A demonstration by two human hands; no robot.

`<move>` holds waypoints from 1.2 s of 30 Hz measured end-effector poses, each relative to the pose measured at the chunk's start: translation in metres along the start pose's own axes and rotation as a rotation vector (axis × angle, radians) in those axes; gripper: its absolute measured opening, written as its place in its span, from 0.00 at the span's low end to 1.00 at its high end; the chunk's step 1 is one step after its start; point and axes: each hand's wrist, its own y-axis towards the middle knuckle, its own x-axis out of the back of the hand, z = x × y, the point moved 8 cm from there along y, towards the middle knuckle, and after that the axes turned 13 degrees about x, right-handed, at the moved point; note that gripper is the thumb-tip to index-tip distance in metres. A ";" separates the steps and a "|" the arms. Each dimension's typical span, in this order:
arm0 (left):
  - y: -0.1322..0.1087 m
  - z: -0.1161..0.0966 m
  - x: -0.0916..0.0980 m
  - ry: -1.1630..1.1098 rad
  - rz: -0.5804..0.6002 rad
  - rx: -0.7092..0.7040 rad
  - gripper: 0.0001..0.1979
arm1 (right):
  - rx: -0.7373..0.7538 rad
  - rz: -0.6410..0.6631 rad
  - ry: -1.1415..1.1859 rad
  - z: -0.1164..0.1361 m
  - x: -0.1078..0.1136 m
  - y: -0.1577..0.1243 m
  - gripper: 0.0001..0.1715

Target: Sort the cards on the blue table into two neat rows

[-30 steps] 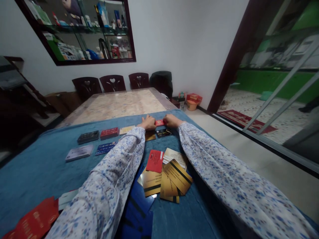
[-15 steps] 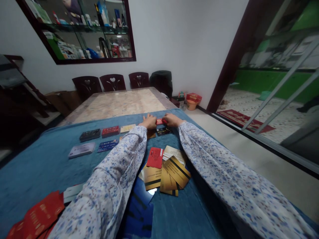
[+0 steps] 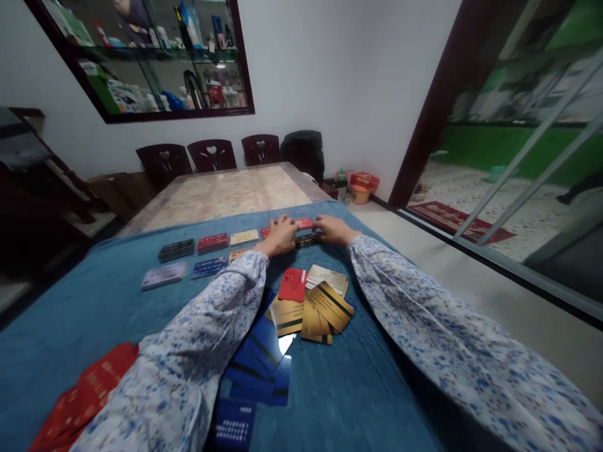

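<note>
Big blue-clothed counter [image 3: 85, 314], cards all over it. A row of stacks [image 3: 212, 243] runs left to right along the far side, and a loose gold pile [image 3: 320, 311] lies nearer. Both arms stretch out to the far end. Left hand [image 3: 281, 235] and right hand [image 3: 332, 229] face each other with the red stack [image 3: 304, 223] between them. Its long axis runs left to right, one end to each grip, neither hand nearer. Both grips are curled closed on its ends. A dark stack [image 3: 307, 240] lies just on the near side.
</note>
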 end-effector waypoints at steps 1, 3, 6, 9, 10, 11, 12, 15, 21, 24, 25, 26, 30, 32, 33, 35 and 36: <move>-0.004 -0.002 0.000 -0.003 -0.003 -0.007 0.19 | 0.004 -0.004 -0.002 0.003 0.001 -0.004 0.16; -0.013 -0.006 0.002 -0.003 -0.004 -0.021 0.19 | 0.013 -0.015 -0.005 0.010 0.003 -0.011 0.15; -0.027 -0.014 0.005 -0.007 -0.007 -0.048 0.18 | 0.028 -0.024 -0.006 0.020 0.006 -0.021 0.15; -0.040 -0.020 0.009 -0.010 -0.009 -0.068 0.18 | 0.039 -0.029 -0.013 0.028 0.008 -0.030 0.15; -0.045 -0.022 0.011 -0.010 -0.007 -0.072 0.19 | 0.039 -0.032 -0.018 0.030 0.009 -0.034 0.15; -0.049 -0.024 0.012 -0.011 -0.001 -0.077 0.19 | 0.040 -0.035 -0.023 0.033 0.009 -0.037 0.16; -0.053 -0.026 0.012 -0.013 0.006 -0.083 0.19 | 0.040 -0.039 -0.026 0.035 0.009 -0.040 0.16; -0.067 -0.030 0.014 -0.024 0.028 -0.104 0.20 | 0.049 -0.062 -0.023 0.040 0.009 -0.050 0.15; -0.096 -0.037 0.017 -0.035 0.012 -0.169 0.19 | 0.079 -0.083 -0.012 0.049 0.006 -0.070 0.14; -0.110 -0.043 0.016 -0.050 0.002 -0.202 0.17 | 0.098 -0.086 0.001 0.057 0.008 -0.080 0.13; -0.115 -0.045 0.016 -0.058 -0.002 -0.216 0.17 | 0.103 -0.085 0.002 0.059 0.008 -0.083 0.13; -0.119 -0.048 0.016 -0.066 -0.003 -0.232 0.17 | 0.106 -0.084 0.001 0.062 0.008 -0.086 0.14; -0.138 -0.061 0.014 -0.103 0.033 -0.307 0.18 | 0.123 -0.088 0.007 0.073 0.007 -0.100 0.14; -0.146 -0.066 0.013 -0.116 0.064 -0.337 0.21 | 0.134 -0.095 0.018 0.077 0.005 -0.106 0.14; -0.149 -0.068 0.012 -0.120 0.081 -0.348 0.23 | 0.142 -0.101 0.026 0.079 0.005 -0.109 0.14; -0.153 -0.071 0.008 -0.130 0.115 -0.367 0.26 | 0.165 -0.118 0.045 0.084 0.004 -0.115 0.14; -0.155 -0.072 0.007 -0.136 0.126 -0.375 0.27 | 0.177 -0.129 0.055 0.086 0.004 -0.117 0.14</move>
